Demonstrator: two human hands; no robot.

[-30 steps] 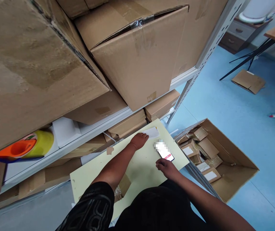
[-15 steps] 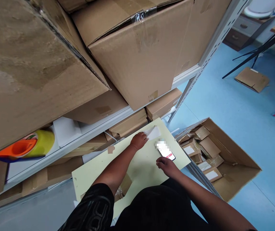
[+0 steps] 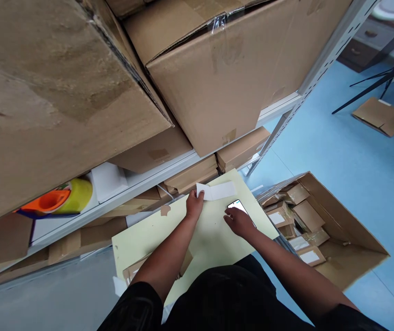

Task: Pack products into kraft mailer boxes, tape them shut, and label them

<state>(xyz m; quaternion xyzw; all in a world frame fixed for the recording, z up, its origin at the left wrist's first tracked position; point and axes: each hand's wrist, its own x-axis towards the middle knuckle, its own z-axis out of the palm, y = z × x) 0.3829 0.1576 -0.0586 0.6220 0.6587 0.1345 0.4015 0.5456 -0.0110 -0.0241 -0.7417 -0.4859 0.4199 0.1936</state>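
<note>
The left hand [image 3: 194, 205] is pinching one end of the white paper [image 3: 222, 191], which is lying near the far edge of the table [image 3: 214, 243]. The right hand [image 3: 240, 222] is covering part of the phone [image 3: 237, 205] there; whether it is gripping, I cannot tell. Beside the table, an open carton [image 3: 351, 225] is holding small cardboard boxes [image 3: 309, 215], several showing white labels. A large taped box [image 3: 211, 92] is sitting on the shelf [image 3: 142, 185].
</note>
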